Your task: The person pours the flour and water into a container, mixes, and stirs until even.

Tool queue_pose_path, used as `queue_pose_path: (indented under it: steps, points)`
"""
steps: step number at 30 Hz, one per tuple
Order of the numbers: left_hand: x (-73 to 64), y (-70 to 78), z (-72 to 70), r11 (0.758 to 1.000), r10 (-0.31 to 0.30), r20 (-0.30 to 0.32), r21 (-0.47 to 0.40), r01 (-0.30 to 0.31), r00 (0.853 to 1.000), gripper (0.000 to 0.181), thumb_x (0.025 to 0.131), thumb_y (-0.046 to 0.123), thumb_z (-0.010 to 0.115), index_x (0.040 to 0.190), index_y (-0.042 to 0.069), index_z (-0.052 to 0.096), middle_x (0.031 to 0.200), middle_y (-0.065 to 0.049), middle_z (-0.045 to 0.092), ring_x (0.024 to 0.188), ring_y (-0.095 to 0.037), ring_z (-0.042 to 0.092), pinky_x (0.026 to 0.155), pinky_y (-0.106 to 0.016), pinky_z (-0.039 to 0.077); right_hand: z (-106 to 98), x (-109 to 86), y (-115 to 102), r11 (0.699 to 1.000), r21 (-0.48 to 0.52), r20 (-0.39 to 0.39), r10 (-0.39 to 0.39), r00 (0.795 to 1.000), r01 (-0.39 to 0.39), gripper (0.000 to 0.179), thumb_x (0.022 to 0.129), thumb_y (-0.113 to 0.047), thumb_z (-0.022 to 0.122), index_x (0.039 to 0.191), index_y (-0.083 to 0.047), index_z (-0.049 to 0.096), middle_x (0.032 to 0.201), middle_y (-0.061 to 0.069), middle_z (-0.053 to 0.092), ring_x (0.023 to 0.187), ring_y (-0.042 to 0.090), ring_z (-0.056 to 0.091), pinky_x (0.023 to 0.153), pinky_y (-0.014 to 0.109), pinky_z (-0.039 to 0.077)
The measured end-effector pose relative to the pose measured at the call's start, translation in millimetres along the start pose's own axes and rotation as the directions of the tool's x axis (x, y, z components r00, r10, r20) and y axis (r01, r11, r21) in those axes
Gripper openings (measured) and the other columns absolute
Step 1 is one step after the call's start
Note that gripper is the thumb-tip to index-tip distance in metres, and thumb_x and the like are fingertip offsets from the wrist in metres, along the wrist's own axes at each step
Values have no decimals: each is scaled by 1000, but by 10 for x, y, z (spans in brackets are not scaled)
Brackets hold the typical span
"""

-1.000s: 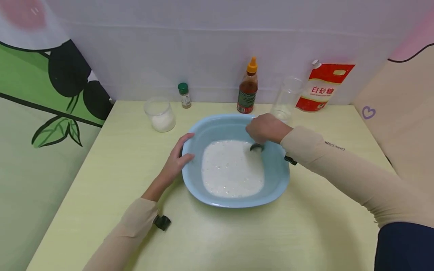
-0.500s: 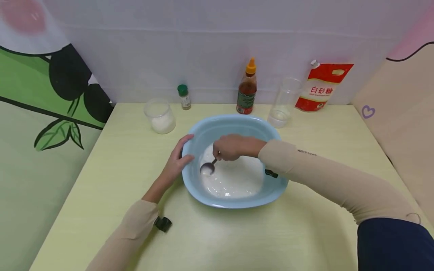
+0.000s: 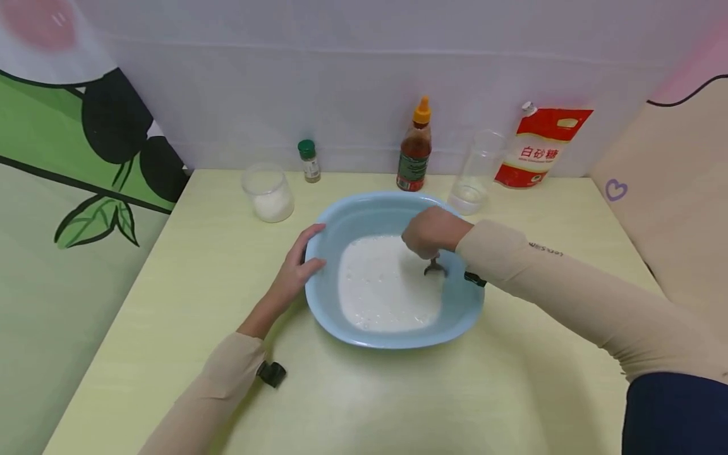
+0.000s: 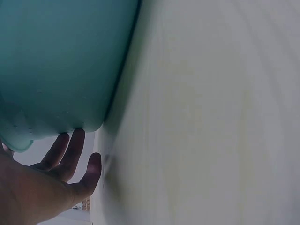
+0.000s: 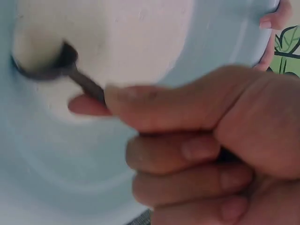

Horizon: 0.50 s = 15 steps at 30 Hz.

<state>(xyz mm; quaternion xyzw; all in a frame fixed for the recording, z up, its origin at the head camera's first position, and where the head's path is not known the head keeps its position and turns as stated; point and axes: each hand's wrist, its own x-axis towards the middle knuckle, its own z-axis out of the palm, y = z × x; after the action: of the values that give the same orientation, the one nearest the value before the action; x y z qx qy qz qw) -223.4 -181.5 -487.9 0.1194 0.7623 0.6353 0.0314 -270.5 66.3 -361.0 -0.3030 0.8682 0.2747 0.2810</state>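
Note:
A light blue basin (image 3: 370, 218) stands on the table, with white, bubbly liquid (image 3: 381, 287) in it. At its left side, my left hand (image 3: 292, 272) holds the rim, thumb over the edge. In the left wrist view, several fingertips (image 4: 77, 136) touch the basin's outer wall. My right hand (image 3: 433, 232) is over the right part of the basin, fingers curled round the handle of a dark spoon (image 3: 435, 268). In the right wrist view, the bowl of the spoon (image 5: 42, 70) is blurred and carries something pale. Most of the handle is hidden in the fist.
Behind the basin stand a glass jar (image 3: 269, 196) of white contents, a green-capped small bottle (image 3: 309, 163), a sauce bottle (image 3: 414, 155) with an orange tip, and a tall clear glass (image 3: 472, 180). A red and white pouch (image 3: 540, 151) leans against the back wall.
My right hand has swung the spoon from the basin's right to its left and back to the right, stirring the liquid. My left hand has stayed on the rim.

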Motion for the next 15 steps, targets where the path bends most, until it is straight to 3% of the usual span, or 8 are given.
queue_pose_path:
  steps: [1,3,6,8,10,13,15]
  points:
    - [0,-2,-2,1000,-3,0,0,3,1000,68,87,2,52,152,8,34,161,-18,26,134,-37,37,108,-57,35,0,19,-23,999,14,71,-42,997,41,17,92,-11,62,76,-12,57,69,-1,44,62,14,39,56,28,35]
    - [2,-9,-5,1000,-14,0,3,14,1000,68,87,1,52,152,8,34,161,-18,26,134,-37,37,109,-57,35,1,77,-71,987,96,195,-144,970,127,16,92,-12,65,77,-11,64,66,-3,43,58,13,34,54,27,30]
    - [7,-17,-1,1000,-24,7,8,24,1000,67,87,3,52,152,10,34,162,-17,25,135,-37,37,109,-57,36,0,163,-128,943,263,256,-273,927,205,21,95,-14,61,76,-13,69,60,-4,42,52,10,28,50,26,24]
    - [13,-10,-1,1000,-24,8,5,24,1000,67,87,3,52,152,10,34,162,-16,25,135,-37,37,109,-58,36,-4,207,-158,889,391,215,-339,916,237,22,97,-14,60,78,-14,71,59,-5,43,49,9,27,47,25,22]
    - [18,-4,-1,1000,-18,8,5,18,1000,67,87,3,52,152,10,35,162,-16,25,135,-37,37,109,-58,35,-10,250,-189,842,459,139,-384,913,285,23,97,-13,58,77,-15,69,59,-6,42,49,8,28,47,25,23]
    - [19,-5,-8,1000,-6,6,4,6,1000,67,87,3,52,152,9,35,162,-16,25,137,-36,36,110,-58,34,-20,321,-239,780,508,6,-427,904,365,22,99,-12,56,82,-8,68,64,-5,43,54,9,33,52,24,28]
    - [13,-23,-14,1000,-2,0,2,2,1000,68,86,2,52,152,9,35,162,-16,26,137,-36,36,110,-57,34,-29,377,-276,767,488,-105,-421,901,416,20,100,-12,56,88,-6,72,70,-6,51,61,8,40,58,23,34]
